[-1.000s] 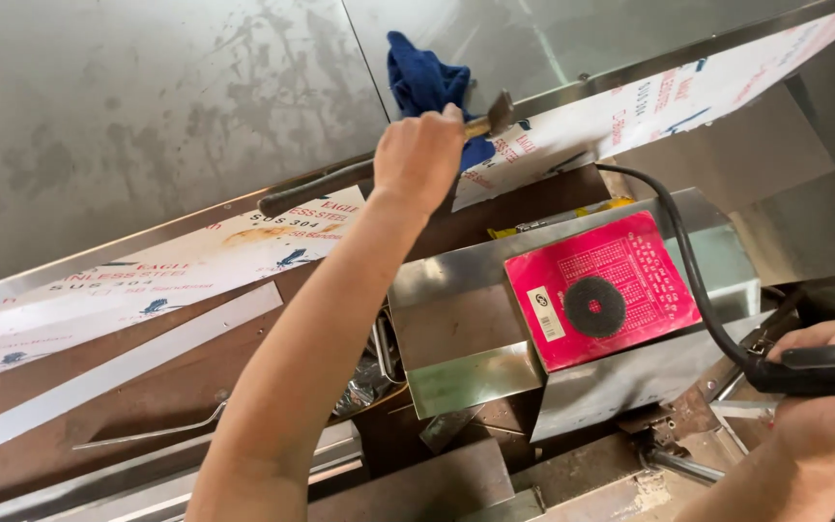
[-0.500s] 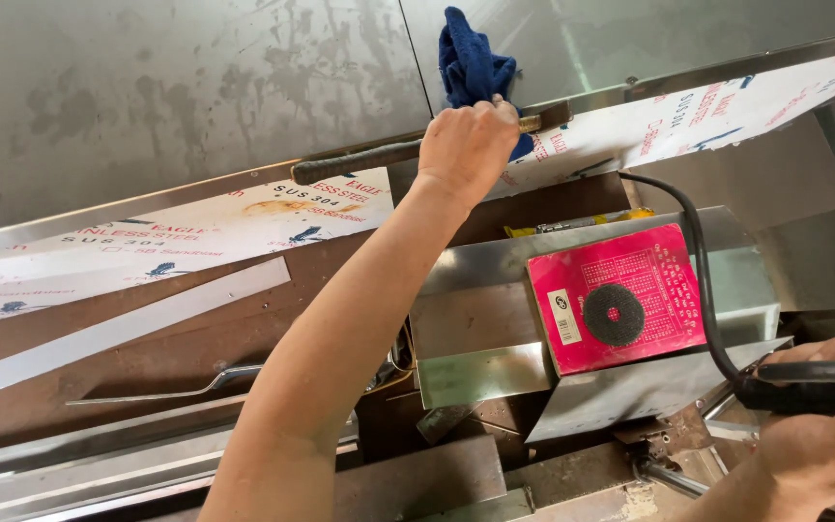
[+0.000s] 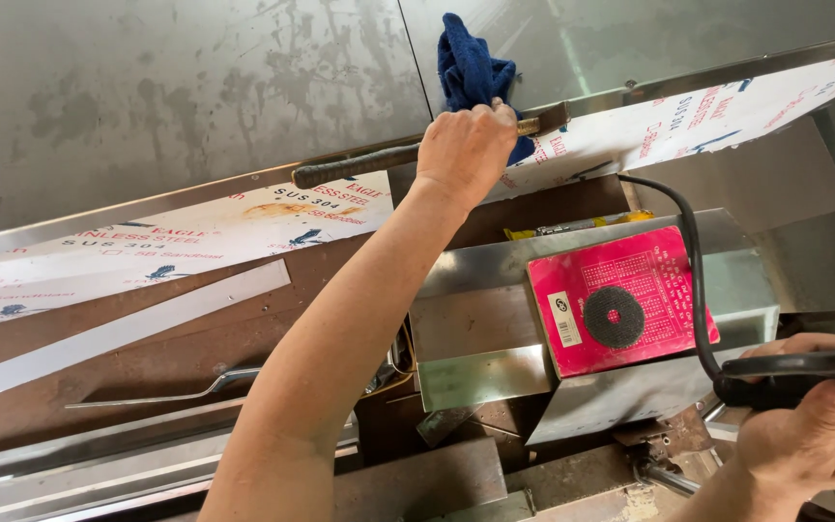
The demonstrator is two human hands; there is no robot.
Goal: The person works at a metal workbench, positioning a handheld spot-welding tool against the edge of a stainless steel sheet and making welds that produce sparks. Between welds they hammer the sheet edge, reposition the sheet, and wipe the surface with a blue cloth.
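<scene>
Hammer point(image 3: 359, 164) gripped in the left hand point(image 3: 464, 150) beside a blue cloth point(image 3: 471, 63); right hand point(image 3: 809, 435) closes around a black corded tool point(image 3: 804, 372), red box point(image 3: 620, 300) between.

Left hand point(image 3: 464, 147) with the hammer point(image 3: 417, 153) now sits further right along the film-covered steel strip point(image 3: 244, 217), head nearly level beside the blue cloth point(image 3: 475, 72), while right hand point(image 3: 814, 425) shows fuller at the workbench's lower right corner.

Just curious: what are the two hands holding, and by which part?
Left hand grips a hammer near its head; right hand holds a black tool by its handle.
</scene>
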